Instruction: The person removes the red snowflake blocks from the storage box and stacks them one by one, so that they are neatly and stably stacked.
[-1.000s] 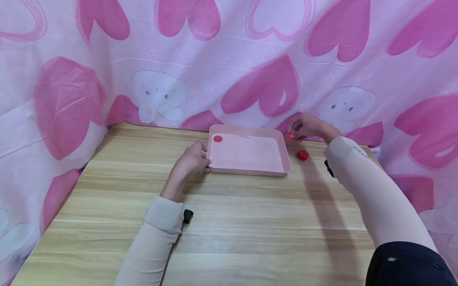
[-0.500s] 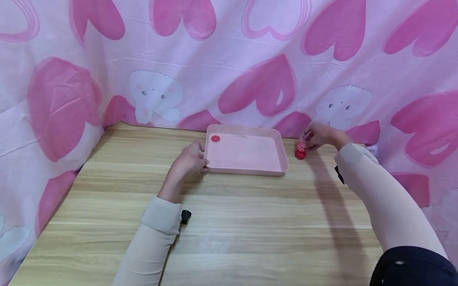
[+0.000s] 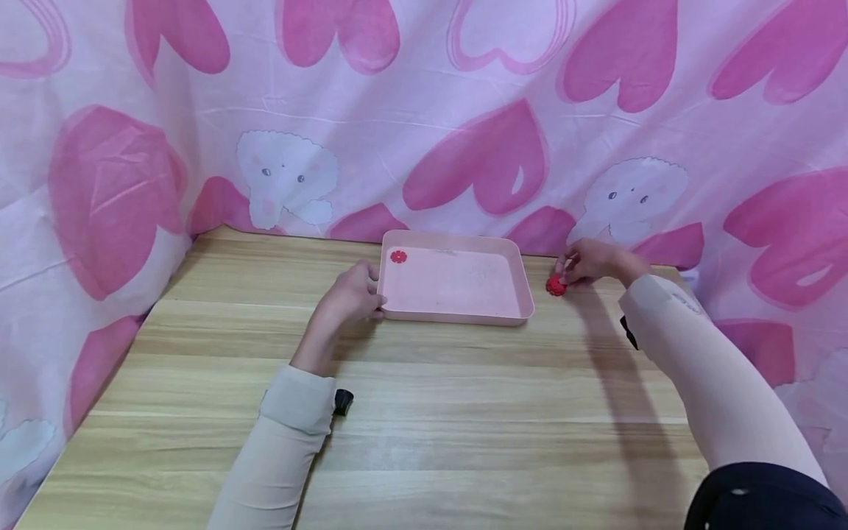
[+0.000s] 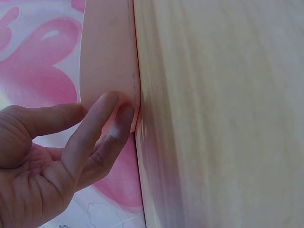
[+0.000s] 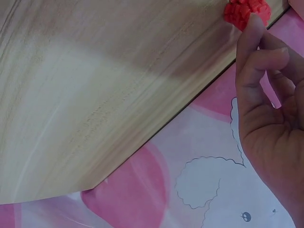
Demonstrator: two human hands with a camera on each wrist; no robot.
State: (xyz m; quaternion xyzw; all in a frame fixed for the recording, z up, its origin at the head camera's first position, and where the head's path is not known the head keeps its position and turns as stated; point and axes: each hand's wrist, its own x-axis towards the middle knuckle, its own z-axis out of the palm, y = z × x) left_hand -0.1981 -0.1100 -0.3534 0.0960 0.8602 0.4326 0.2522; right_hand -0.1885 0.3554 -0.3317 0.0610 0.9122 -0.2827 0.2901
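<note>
At its left end, a shallow pink tray (image 3: 457, 283) is held by my left hand (image 3: 351, 293). In the left wrist view the fingertips (image 4: 111, 97) of that hand lie against the outside of the tray (image 4: 107, 52) at a corner, and one digit meets the rim. Inside the tray, near its far left corner, lies a flat red flower-shaped disc (image 3: 398, 256). Right of the tray, my right hand (image 3: 586, 261) has its fingertips on a small clump of red notched discs (image 3: 555, 285). The right wrist view shows a fingertip against this red clump (image 5: 247, 10); part of it is hidden.
Everything stands near the back edge of a light wooden table (image 3: 424, 412). Pink and white fabric with hearts (image 3: 477, 162) hangs right behind and along the sides. A black piece (image 3: 343, 402) sits at the left cuff.
My right hand moved right from beside the tray's corner, carrying a red piece, then down onto the red clump. My left hand stays at the tray, which has not visibly moved.
</note>
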